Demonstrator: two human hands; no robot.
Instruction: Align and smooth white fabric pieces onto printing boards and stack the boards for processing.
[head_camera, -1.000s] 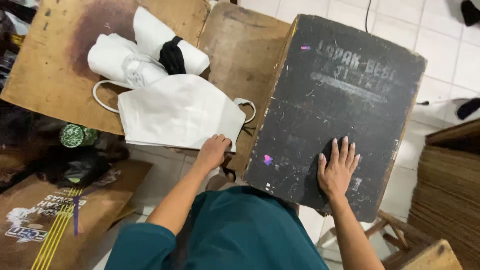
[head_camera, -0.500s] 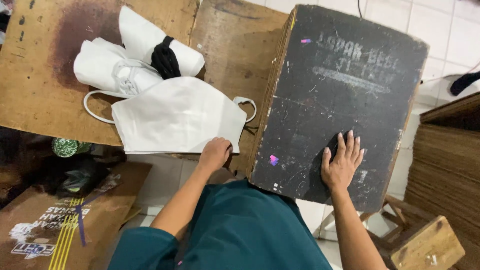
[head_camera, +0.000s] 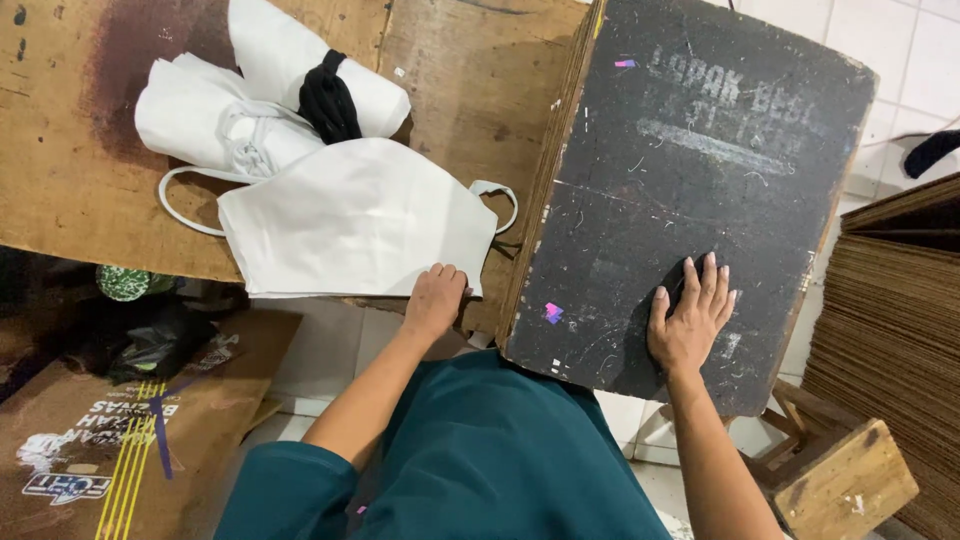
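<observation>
Two bare hands work side by side at a worn wooden table (head_camera: 70, 200), seen from above. A white cloth bag (head_camera: 360, 215) lies flat near the table's front edge, its looped handles trailing out to either side, apparently spread there so it sits within easy reach. The left hand (head_camera: 436, 298) grips the bag's lower right corner at the table's edge: the fingers (head_camera: 447, 272) are curled and bunched together over the cloth, though whether the thumb pinches from beneath cannot be told. Behind the bag rest two rolled white bundles (head_camera: 225, 125), one of them cinched by a black band (head_camera: 326, 98).

To the right, a dark, scuffed board (head_camera: 690, 170) caps a stack of brown cardboard sheets (head_camera: 545, 190) and slopes toward the person, overhanging the lap in a teal shirt (head_camera: 490, 450). The right hand (head_camera: 690, 322) lies palm down on the board's lower part, fingers (head_camera: 708, 285) straight and only slightly fanned, holding nothing; the flat press looks meant to steady the board where it leans. More stacked cardboard (head_camera: 890, 330) rises at the far right beside a small wooden stool (head_camera: 845, 485), and white tiled floor (head_camera: 900, 60) shows beyond.
</observation>
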